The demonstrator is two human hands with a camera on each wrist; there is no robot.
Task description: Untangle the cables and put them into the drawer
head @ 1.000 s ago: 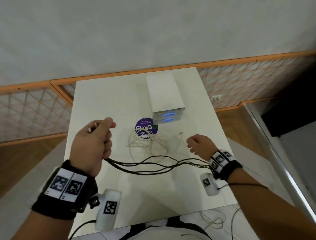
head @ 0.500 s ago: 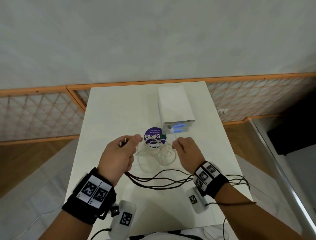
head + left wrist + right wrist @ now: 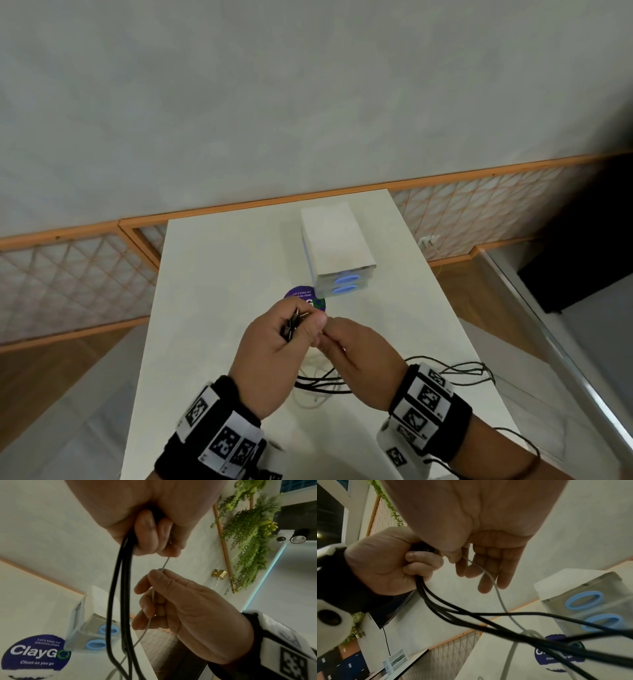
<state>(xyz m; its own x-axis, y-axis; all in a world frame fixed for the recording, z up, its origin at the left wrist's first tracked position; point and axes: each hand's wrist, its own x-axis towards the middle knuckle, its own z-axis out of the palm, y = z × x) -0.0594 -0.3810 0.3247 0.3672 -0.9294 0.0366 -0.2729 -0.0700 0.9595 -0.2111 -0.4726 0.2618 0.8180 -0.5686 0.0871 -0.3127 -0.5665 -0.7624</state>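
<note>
Above the bench (image 3: 219, 274), just in front of the drawer unit (image 3: 337, 250), both hands are held together. Left hand (image 3: 274, 349): a fist is closed round the black cable (image 3: 118, 588), several strands bunched in the grip, plug ends sticking out at the thumb side in the head view. From the fist the black strands are seen to drop to the bench and trail off to the right, in front of the drawer unit, looping near the bench's right edge. Right hand (image 3: 356, 359): the thin white cable (image 3: 498, 593) is pinched between thumb and fingers; the remaining fingers are loosely bent. The white cable's upper end is tucked at the left fist too, as shown in the left wrist view. Below the hands the white cable is coiled on the bench, crossed by the black strands, so the two are not separated. A round purple sticker (image 3: 34, 654) is stuck to the bench just in front of the drawer unit, partly hidden by the hands from above. Both drawers, with blue handles (image 3: 583, 600), are closed.
</note>
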